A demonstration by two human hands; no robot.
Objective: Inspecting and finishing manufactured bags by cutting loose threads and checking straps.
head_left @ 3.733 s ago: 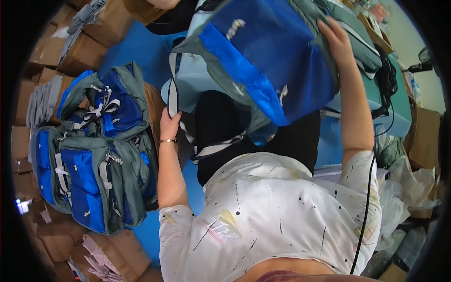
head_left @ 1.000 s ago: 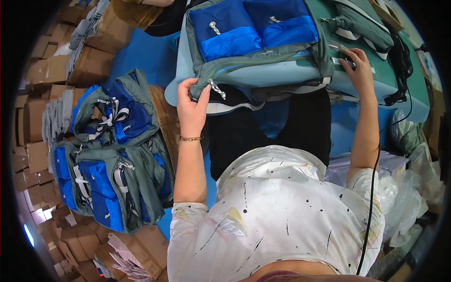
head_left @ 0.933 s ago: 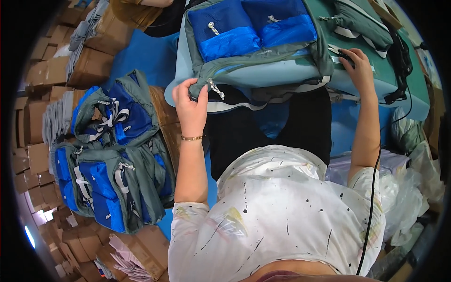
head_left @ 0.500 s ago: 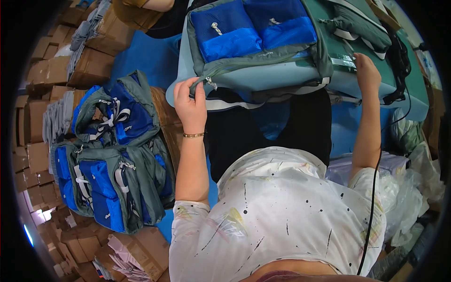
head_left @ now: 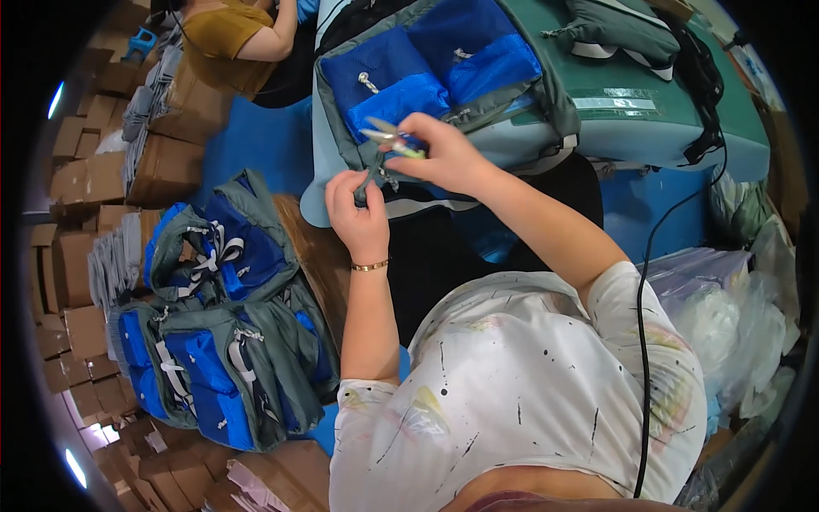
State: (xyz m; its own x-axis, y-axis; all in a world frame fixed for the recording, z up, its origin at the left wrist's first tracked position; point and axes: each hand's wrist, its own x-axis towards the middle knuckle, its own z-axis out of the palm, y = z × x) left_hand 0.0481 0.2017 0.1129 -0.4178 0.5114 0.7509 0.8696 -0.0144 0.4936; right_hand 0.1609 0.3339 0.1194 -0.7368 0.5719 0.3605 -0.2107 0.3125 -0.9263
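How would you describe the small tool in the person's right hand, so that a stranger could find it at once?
Start at the teal work table at the top, where a blue and grey backpack lies flat. Just below the backpack's front pockets, the right hand holds small thread snips. They are the only shiny metal thing there, with a pale green handle.

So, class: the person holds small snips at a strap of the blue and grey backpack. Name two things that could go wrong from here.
1. The small snips in the right hand point toward the left hand, which pinches the grey strap; the blades might nick a finger.
2. The blue and grey backpack lies right behind the strap, so a slip could cut its fabric.
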